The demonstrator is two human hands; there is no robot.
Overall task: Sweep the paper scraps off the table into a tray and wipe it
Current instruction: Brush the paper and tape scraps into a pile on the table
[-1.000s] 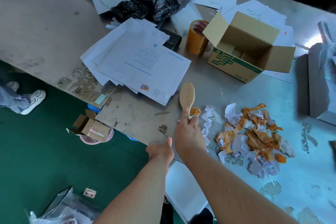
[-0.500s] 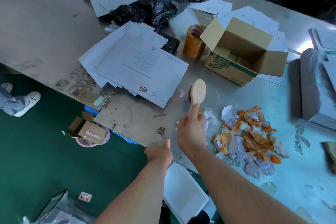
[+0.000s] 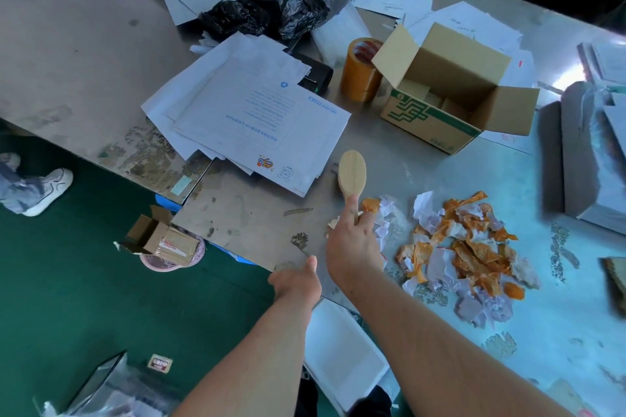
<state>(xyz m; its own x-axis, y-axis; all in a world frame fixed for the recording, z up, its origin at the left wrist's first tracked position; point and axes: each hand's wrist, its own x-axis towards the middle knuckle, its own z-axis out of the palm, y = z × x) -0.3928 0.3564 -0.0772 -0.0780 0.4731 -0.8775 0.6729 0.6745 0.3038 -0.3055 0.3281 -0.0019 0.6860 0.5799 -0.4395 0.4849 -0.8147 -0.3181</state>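
Observation:
A pile of orange and white paper scraps (image 3: 464, 254) lies on the metal table (image 3: 559, 332) near its front edge. My right hand (image 3: 354, 244) grips the handle of a wooden brush (image 3: 352, 171) just left of the pile, with the brush head raised and pointing away from me. A few small scraps (image 3: 381, 213) lie right beside that hand. My left hand (image 3: 296, 281) sits at the table's edge with the thumb up, holding a white tray (image 3: 342, 352) below the edge. Its fingers are hidden.
White printed envelopes (image 3: 257, 115) are stacked left of the brush. Behind stand a roll of brown tape (image 3: 360, 69), an open cardboard box (image 3: 450, 95) and a black plastic bag (image 3: 271, 10). Grey packets (image 3: 592, 152) lie at the right. A person's shoe (image 3: 50, 189) is on the green floor.
The brush head swung right toward the pile, then back left. My right hand shifted slightly with it. The left hand stayed at the table edge.

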